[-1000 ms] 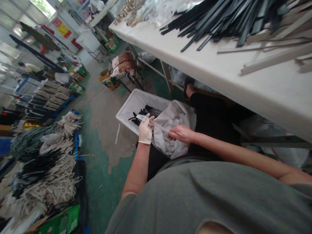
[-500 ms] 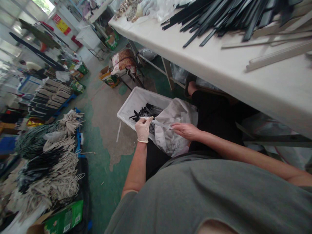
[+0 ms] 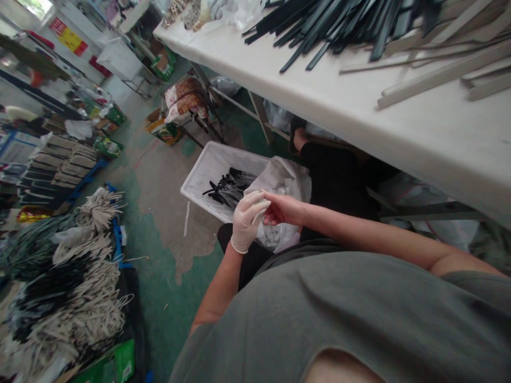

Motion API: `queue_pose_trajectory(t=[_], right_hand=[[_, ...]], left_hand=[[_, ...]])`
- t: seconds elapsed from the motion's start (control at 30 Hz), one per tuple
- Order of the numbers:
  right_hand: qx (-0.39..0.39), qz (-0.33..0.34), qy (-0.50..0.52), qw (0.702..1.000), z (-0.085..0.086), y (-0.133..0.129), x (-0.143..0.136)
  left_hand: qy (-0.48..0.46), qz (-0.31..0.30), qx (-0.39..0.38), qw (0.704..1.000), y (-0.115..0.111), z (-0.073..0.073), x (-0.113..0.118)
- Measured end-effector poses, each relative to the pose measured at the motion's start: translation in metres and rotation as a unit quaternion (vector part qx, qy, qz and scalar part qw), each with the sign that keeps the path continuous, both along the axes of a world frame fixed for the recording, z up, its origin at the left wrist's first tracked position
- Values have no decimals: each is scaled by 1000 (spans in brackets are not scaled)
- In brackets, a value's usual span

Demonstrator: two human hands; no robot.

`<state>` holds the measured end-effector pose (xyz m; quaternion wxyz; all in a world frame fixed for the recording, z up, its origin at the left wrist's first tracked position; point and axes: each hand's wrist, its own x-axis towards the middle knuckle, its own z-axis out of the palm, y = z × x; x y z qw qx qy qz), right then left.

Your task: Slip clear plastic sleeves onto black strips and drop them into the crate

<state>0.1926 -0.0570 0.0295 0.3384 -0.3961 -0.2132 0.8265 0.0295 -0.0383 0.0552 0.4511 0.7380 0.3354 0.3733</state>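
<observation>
My left hand (image 3: 246, 221) wears a pale thin glove and has its fingers curled against my right hand. Bare, my right hand (image 3: 282, 209) meets it at the fingertips, its fingers bent together. Whatever lies between the fingers is too small or hidden to make out. Beneath both hands a whitish cloth or bag (image 3: 291, 178) hangs over the near right part of a white plastic bin (image 3: 194, 171). Inside the bin lies a bundle of black strips (image 3: 227, 186).
A white-topped table (image 3: 319, 101) carries black strips (image 3: 339, 26) and beige strips (image 3: 439, 80) at upper right. A cushioned stool (image 3: 187, 99) stands beyond the bin. Bundles of cords (image 3: 75, 298) lie at left. Farther back at left a person is partly visible.
My hands have come together; the translucent strip stretched between them before is no longer visible. The gloved hand moved right and nearer my body. The whole view has shifted slightly.
</observation>
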Motion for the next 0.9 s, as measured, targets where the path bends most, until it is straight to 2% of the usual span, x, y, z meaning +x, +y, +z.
queue_pose_trajectory(t=[0.1, 0.2, 0.27, 0.33, 0.4, 0.47, 0.53, 0.63, 0.73, 0.83, 0.9], right_hand=[[63, -68, -73, 993, 0, 6, 5], [182, -67, -203, 960, 3, 11, 17], [235, -37, -265, 934, 4, 13, 24], [273, -7, -304, 913, 3, 14, 27], [305, 9, -332, 893, 0, 14, 27], [326, 14, -341, 882, -3, 14, 27], [331, 17, -332, 883, -5, 14, 27], [334, 26, -320, 886, -10, 15, 30], [343, 46, -338, 875, -14, 15, 31], [344, 81, -378, 856, -10, 12, 29], [339, 112, -414, 837, -9, 9, 27]], left_hand=[[4, 12, -42, 999, -15, -3, -1], [-50, 93, -143, 984, -23, -13, -6], [-94, 116, -267, 952, -24, -22, -8], [-104, 94, -395, 908, -22, -30, -6], [-75, 59, -463, 881, -20, -35, -3], [-37, 42, -468, 882, -19, -38, 1], [-14, 27, -460, 887, -19, -39, 4], [10, -24, -489, 872, -21, -44, 6], [30, -59, -505, 861, -25, -52, 8], [22, -47, -511, 858, -30, -54, 14], [-4, -16, -538, 843, -32, -55, 19]])
